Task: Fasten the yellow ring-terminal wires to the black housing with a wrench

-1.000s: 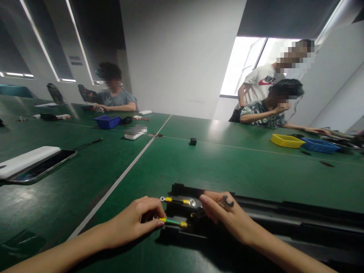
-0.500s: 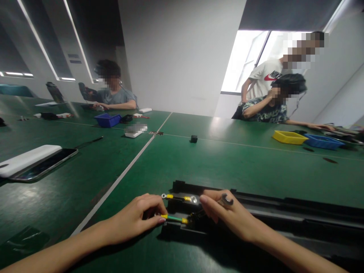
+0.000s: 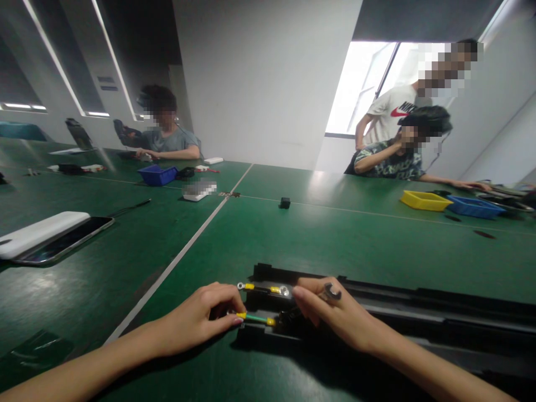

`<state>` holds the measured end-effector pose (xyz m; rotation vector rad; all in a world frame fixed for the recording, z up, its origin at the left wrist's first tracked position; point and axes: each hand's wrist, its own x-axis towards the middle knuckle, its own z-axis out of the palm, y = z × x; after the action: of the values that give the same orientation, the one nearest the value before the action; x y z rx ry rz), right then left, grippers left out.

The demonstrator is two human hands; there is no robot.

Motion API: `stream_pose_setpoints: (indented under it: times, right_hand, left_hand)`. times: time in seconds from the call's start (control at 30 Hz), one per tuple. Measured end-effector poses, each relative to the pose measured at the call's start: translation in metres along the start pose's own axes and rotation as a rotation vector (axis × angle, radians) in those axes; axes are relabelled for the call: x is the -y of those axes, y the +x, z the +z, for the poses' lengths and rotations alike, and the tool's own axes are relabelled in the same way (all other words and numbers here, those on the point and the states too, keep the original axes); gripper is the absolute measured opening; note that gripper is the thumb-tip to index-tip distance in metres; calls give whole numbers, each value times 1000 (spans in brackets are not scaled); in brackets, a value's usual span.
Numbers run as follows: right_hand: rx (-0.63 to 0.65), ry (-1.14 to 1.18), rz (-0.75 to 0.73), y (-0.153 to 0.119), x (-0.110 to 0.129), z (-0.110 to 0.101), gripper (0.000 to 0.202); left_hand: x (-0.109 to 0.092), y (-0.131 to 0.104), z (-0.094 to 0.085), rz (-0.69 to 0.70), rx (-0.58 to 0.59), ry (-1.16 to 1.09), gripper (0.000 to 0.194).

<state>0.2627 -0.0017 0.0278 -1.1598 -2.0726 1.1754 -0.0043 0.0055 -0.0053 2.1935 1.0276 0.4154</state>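
Observation:
A long black channel-shaped housing (image 3: 377, 298) lies on the green table, running off to the right. At its left end are two short wires with yellow sleeves and ring terminals. My left hand (image 3: 209, 312) pinches the green wire (image 3: 256, 319) by its outer yellow end. The black wire (image 3: 263, 289) behind it ends in a ring fixed to the housing. My right hand (image 3: 335, 315) is closed around a wrench (image 3: 332, 292), whose open jaw sticks up above the fingers. The wrench's lower end is dark and hidden near the green wire's inner terminal.
A phone (image 3: 65, 241) lies beside a white case (image 3: 44, 231) at left. Farther off are a small black cube (image 3: 285, 202), a dark blue bin (image 3: 157, 175), a yellow bin (image 3: 425, 200) and a blue bin (image 3: 475, 206). Several people are across the table.
Both hands keep nearly the same place and hold. The whole view has shifted very slightly; the wires and the wrench look almost unmoved.

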Motion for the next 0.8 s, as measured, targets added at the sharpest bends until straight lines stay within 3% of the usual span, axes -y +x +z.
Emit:
stream_pose_setpoints:
  times: [0.8]
  right_hand:
    - [2,2,22,-1,1,-1,49]
  left_hand:
    - [3,-1,1,23,-4,-16,9]
